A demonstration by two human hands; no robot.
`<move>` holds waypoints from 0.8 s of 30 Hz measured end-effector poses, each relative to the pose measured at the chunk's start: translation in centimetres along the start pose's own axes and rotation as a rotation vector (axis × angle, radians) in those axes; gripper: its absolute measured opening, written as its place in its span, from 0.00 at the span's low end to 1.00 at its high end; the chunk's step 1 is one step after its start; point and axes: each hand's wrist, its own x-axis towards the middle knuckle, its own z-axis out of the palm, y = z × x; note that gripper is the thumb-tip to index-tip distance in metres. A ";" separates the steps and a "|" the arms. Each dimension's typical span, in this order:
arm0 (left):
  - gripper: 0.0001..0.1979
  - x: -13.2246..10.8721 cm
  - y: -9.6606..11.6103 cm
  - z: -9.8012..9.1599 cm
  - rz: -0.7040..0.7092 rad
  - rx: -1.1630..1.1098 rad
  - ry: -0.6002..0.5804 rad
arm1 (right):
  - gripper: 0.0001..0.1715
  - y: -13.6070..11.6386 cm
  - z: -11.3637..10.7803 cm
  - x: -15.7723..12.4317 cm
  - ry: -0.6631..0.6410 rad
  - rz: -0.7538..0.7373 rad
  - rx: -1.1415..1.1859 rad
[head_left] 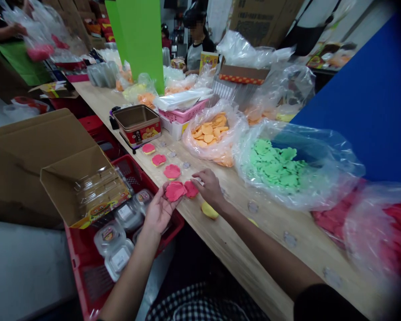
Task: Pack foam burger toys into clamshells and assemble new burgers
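Observation:
My left hand (159, 211) is palm up at the table's near edge, its fingers and thumb around flat pink pieces (175, 191) with wavy outlines. Just right of them, another pink piece (190, 190) is at the fingertips of my right hand (207, 186), which look pinched at its far edge. Beyond my hands runs a row of pink-topped stacks, the closest being a pink flower-shaped stack (172, 171) with yellow under it. A yellow round piece (209, 210) lies below my right wrist, and more yellow shows partly behind my forearm.
Clear bags of orange pieces (209, 129), green pieces (276, 165) and red pieces (399, 232) line the table's far side. A red tin (137, 127) stands past the row. At left, a red crate (78, 267) holds clear clamshell boxes and an open carton (87, 187). Other people are in the background.

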 end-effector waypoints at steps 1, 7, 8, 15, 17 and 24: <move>0.13 0.1 -0.3 0.3 -0.011 0.007 -0.018 | 0.10 -0.6 -0.5 -0.1 -0.007 -0.032 0.042; 0.14 0.5 -2.7 2.7 -0.018 0.058 -0.079 | 0.12 -2.0 -2.4 -1.1 -0.070 0.066 0.071; 0.14 0.5 -3.1 3.0 -0.019 0.067 -0.074 | 0.12 -1.8 -2.6 -1.2 -0.077 0.110 0.076; 0.10 0.8 -5.6 4.1 -0.114 0.028 -0.041 | 0.08 -1.7 -4.5 -2.7 -0.132 0.050 0.377; 0.08 1.1 -5.8 4.2 -0.132 -0.007 -0.018 | 0.08 -2.0 -5.5 -3.1 -0.130 0.092 0.543; 0.05 2.0 -4.7 3.4 -0.048 -0.012 0.058 | 0.15 0.8 -6.9 -4.6 -0.146 0.403 0.773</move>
